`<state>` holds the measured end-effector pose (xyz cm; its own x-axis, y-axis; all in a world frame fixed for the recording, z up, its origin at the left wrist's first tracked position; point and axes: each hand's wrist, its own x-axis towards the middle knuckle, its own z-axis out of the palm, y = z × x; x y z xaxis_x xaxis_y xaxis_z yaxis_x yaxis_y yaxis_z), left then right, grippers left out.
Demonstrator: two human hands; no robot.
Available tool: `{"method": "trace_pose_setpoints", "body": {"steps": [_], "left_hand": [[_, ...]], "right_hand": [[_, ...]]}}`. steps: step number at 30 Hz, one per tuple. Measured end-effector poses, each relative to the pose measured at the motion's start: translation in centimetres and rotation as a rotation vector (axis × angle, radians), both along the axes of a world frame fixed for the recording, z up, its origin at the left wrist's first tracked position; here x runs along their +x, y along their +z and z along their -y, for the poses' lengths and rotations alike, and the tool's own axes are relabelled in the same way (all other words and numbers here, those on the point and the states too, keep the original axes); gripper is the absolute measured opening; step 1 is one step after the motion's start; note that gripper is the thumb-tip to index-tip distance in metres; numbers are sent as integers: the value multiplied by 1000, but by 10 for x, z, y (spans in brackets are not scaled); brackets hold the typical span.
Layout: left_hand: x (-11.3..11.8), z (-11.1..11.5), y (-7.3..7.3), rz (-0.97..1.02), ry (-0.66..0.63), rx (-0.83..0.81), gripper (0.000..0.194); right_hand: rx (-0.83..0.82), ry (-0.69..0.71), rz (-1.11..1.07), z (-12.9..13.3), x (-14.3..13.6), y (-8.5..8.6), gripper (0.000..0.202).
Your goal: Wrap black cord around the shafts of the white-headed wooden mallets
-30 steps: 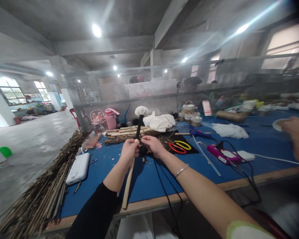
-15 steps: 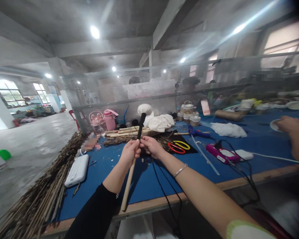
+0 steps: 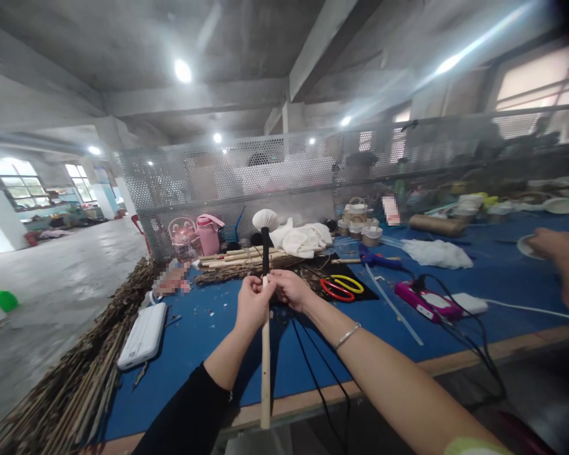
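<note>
A pale wooden stick (image 3: 265, 373) with a black wrapped upper part (image 3: 265, 249) stands nearly upright in view, its lower end reaching past the table's front edge. My left hand (image 3: 255, 304) is closed round the stick just below the black part. Against it, my right hand (image 3: 288, 289) has its fingers pinched together at the stick, near the lower end of the black wrap; what lies between those fingertips is too small to tell. Behind my hands lie more pale sticks (image 3: 246, 258) and dry twigs, with a white cloth (image 3: 303, 237) beyond.
Red and yellow scissor handles (image 3: 341, 287), a blue glue gun (image 3: 377, 258) and a magenta power strip (image 3: 427, 303) are on the right. A white power bank (image 3: 143, 335) and dry stalks (image 3: 90, 360) lie left. Another person's hand (image 3: 562, 253) is at the far right.
The stick has turned from leaning to nearly upright, its lower end swinging right. My left hand has moved slightly right with it, and my right hand sits a little lower.
</note>
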<state>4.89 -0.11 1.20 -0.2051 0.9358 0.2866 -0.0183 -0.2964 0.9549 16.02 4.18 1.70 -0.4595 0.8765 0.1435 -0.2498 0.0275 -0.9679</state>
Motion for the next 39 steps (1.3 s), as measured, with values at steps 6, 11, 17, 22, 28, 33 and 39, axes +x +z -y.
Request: {"method": "trace_pose_setpoints", "body": {"steps": [6, 11, 17, 22, 28, 33, 39], "left_hand": [[-9, 3, 11, -230, 42, -87, 27], [-7, 1, 5, -132, -13, -79, 32], [-8, 1, 2, -45, -251, -129, 40], [-10, 6, 11, -303, -103, -57, 38], [-11, 5, 8, -382, 42, 3, 28], [-8, 5, 7, -281, 55, 51, 29], [-4, 9, 9, -145, -138, -4, 31]], "right_hand": [[9, -22, 31, -2, 3, 1, 27], [-82, 77, 9, 0, 6, 3, 27], [-111, 157, -76, 1, 12, 6, 30], [-11, 33, 29, 0, 15, 9, 28], [-7, 7, 65, -3, 12, 6, 27], [-50, 167, -51, -2, 12, 8, 32], [-77, 243, -112, 1, 18, 12, 31]]}}
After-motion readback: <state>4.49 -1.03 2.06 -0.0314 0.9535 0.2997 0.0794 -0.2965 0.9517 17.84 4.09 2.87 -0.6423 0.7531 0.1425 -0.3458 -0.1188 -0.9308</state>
